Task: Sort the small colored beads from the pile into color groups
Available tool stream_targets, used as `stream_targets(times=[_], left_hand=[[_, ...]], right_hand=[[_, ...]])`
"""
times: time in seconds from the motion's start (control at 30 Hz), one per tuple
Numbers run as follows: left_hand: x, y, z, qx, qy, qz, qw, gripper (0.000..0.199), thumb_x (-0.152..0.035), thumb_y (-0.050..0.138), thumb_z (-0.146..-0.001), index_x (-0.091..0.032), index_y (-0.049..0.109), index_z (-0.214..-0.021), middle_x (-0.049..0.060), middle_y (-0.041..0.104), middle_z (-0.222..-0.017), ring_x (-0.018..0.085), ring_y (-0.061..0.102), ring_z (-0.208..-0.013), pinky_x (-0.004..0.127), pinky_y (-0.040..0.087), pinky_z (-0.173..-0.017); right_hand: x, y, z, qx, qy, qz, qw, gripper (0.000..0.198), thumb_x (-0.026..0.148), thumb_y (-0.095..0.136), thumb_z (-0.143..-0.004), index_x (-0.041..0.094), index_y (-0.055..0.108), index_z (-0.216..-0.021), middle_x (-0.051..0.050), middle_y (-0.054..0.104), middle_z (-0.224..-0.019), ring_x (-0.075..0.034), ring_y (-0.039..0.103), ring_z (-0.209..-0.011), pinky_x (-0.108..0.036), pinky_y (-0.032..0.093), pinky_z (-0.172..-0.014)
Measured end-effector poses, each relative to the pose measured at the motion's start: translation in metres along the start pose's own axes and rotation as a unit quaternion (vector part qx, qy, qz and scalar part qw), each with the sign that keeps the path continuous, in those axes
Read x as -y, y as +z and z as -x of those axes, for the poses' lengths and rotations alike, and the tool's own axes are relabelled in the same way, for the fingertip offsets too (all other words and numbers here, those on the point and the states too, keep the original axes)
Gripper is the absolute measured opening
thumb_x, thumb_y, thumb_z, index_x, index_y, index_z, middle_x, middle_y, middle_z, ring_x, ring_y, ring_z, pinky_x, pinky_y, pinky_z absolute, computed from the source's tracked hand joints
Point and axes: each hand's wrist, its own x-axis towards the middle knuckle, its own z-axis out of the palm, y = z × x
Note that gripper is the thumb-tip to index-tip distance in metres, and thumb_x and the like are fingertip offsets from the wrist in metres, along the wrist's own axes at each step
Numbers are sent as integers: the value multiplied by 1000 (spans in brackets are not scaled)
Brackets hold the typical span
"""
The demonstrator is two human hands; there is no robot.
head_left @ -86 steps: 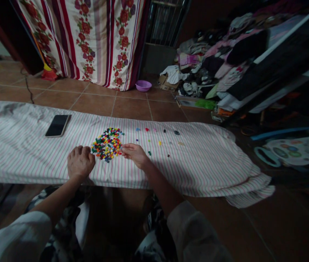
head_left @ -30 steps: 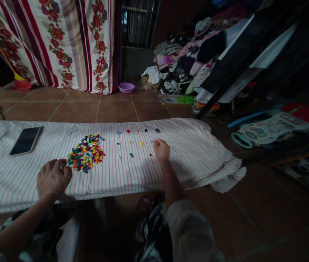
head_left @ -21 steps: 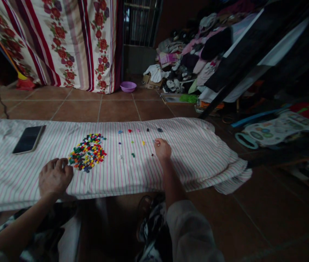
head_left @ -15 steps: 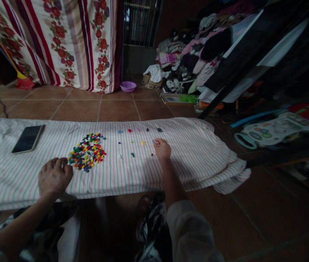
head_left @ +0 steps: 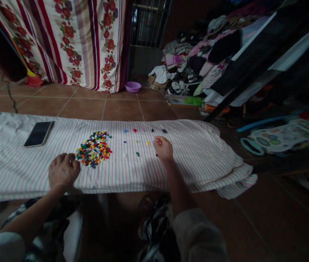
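Observation:
My left hand rests palm down on the striped cloth, its loosely bent fingers apart at the near left edge of a pile of small colourful pieces. My right hand is over the cloth with thumb and forefinger pinched together; whatever is between them is too small to make out. Close to its fingertips lies a yellow piece. Small pieces lie apart in rows, among them a red piece, a grey piece, a dark green piece and a white piece. A brown piece is beside my right wrist.
A phone lies on the striped cloth at the left. Beyond it, a purple basin stands on the tiled floor near a floral curtain. Heaped clothes fill the back right, with a toy-like board at the right.
The view has shifted, so the cloth and pieces appear farther right. My right hand has moved slightly left over the cloth, nearer the yellow piece. My left hand stays beside the pile.

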Motion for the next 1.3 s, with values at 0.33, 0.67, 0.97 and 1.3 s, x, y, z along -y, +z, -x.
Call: stream_targets(times=[0.33, 0.67, 0.97, 1.3], left_hand=[[-1, 4, 0, -58, -18, -57, 997, 32, -29, 42, -86, -17, 66, -103, 14, 61, -113, 29, 56, -108, 43, 44, -93], [2, 8, -1, -68, -9, -53, 996, 30, -27, 44, -85, -17, 66, -102, 14, 61, -113, 29, 55, -107, 43, 42, -91], [-3, 1, 0, -47, -24, -43, 998, 31, -28, 43, -85, -17, 65, -104, 14, 60, -114, 29, 53, -108, 43, 40, -93], [-5, -3, 1, -20, -36, -33, 999, 31, -28, 41, -87, -18, 63, -106, 15, 58, -119, 29, 51, -113, 45, 40, -95]], right_hand=[[81, 57, 45, 215, -243, -51, 944, 17, 18, 52, -90, 22, 68, -97, -3, 64, -94, -14, 60, -84, -25, 47, -80], [117, 82, 66, 336, -284, 49, 897, 20, 19, 51, -94, 22, 65, -108, -4, 62, -103, -15, 61, -95, -25, 46, -83], [135, 82, 73, 341, -271, 93, 896, 15, 25, 50, -96, 22, 61, -106, -4, 61, -104, -16, 60, -98, -26, 47, -84], [142, 80, 78, 316, -270, 126, 901, 20, 31, 44, -99, 21, 60, -104, -5, 63, -102, -17, 61, -94, -28, 49, -82]])
